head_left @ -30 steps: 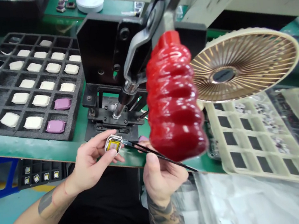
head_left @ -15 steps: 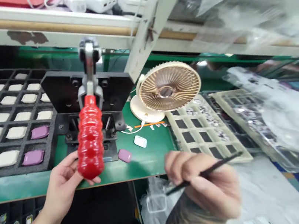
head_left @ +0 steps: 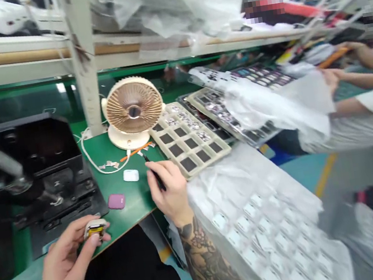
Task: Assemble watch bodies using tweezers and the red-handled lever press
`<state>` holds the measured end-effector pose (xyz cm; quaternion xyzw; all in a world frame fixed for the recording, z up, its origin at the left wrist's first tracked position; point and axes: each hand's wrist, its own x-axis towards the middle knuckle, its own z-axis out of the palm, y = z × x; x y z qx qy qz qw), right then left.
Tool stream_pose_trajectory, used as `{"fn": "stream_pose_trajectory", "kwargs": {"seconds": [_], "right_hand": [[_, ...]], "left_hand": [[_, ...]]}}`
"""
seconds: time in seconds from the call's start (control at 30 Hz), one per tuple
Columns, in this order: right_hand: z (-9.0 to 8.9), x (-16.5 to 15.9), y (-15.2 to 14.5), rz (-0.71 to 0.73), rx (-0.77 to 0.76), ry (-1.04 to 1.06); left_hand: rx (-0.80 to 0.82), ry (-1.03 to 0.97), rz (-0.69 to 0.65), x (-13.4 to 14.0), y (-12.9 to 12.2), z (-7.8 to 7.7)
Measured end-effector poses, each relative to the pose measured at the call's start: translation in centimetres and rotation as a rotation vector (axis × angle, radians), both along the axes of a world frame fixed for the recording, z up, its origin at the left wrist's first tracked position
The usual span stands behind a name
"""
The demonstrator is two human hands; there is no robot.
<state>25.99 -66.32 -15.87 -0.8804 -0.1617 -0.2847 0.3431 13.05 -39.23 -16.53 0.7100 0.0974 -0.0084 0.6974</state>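
Note:
My left hand (head_left: 63, 266) is low at the bench's front edge, closed around a small white electronic housing (head_left: 94, 229) with yellow and metallic parts showing inside. Between the fingers of my right hand (head_left: 171, 189) is a slim black pen-like tool (head_left: 159, 179), its tip pointing away over the bench; its exact kind is unclear. On the green bench between the hands lie a purple cover (head_left: 116, 201) and, farther back, a small white piece (head_left: 130, 175). Beside my left hand stands a black metal press fixture (head_left: 41, 166), its lever blurred.
A cream desk fan (head_left: 134, 112) stands behind, its white cable on the bench near an orange stick (head_left: 135, 151). Right of it lies a compartment tray (head_left: 190, 146) with small parts. A plastic-covered tray (head_left: 268, 244) sits nearer. Another person's arms (head_left: 356, 82) are at far right.
The view has swung right. My left hand has come out from behind the red lever handle, showing the housing in it. My right hand has moved forward over the bench with the black tool.

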Motion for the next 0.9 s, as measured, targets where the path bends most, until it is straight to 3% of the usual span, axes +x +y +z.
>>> {"fn": "stream_pose_trajectory", "kwargs": {"seconds": [0.13,0.27,0.37,0.47,0.57,0.67,0.77,0.9], "right_hand": [[-1.0,-2.0,-1.6,0.019,-0.173,0.156],[2.1,-1.6,-4.3,-0.029,-0.095,0.109],[5.2,1.8,-9.3,-0.222,-0.138,0.099],[6.8,7.2,-15.4,-0.418,-0.234,0.302],[6.2,12.1,-19.4,-0.443,-0.242,0.438],[4.3,14.5,-20.4,-0.404,-0.208,0.509],[3.1,14.9,-20.2,-0.415,-0.161,0.481],[4.2,13.8,-19.5,-0.454,-0.069,0.339]], "left_hand": [[0.056,0.050,0.039,0.2,-0.7,1.5],[0.080,0.064,0.025,0.3,-0.9,2.0],[0.084,0.065,-0.002,0.2,-0.5,1.4],[0.102,0.040,-0.023,0.4,0.2,0.2],[0.101,-0.027,-0.045,0.7,0.9,-1.4],[0.086,-0.083,-0.051,0.9,1.2,-2.2],[0.046,-0.055,-0.030,0.9,1.0,-1.8],[0.007,-0.042,-0.022,0.8,0.3,-0.8]]}}
